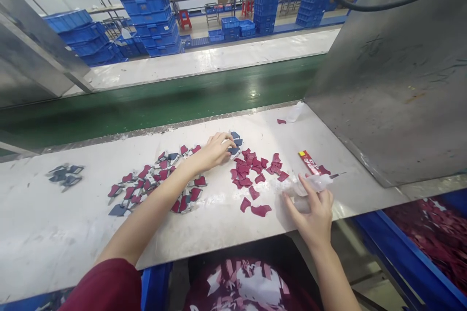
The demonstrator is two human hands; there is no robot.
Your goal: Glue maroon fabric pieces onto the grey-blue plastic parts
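My left hand (218,149) reaches over the table, fingers bent onto a small group of blue-grey cut pieces (236,138); its fingertips close on one of them. Right of that group lies a loose pile of flat maroon pieces (245,169). A larger heap of maroon and blue-grey pieces with white parts (148,182) is partly hidden by my left forearm. My right hand (314,211) is curled around a translucent white squeeze bottle (319,182), which lies tilted with its thin needle tip pointing right. The bottle's body is partly covered by my fingers.
A red packet (308,161) lies beyond the bottle. Another white bottle (296,112) stands at the back edge. Blue-grey pieces (66,175) sit far left. A metal panel (397,77) rises at right, above a blue crate of maroon scraps (430,238). A green belt (219,90) runs behind.
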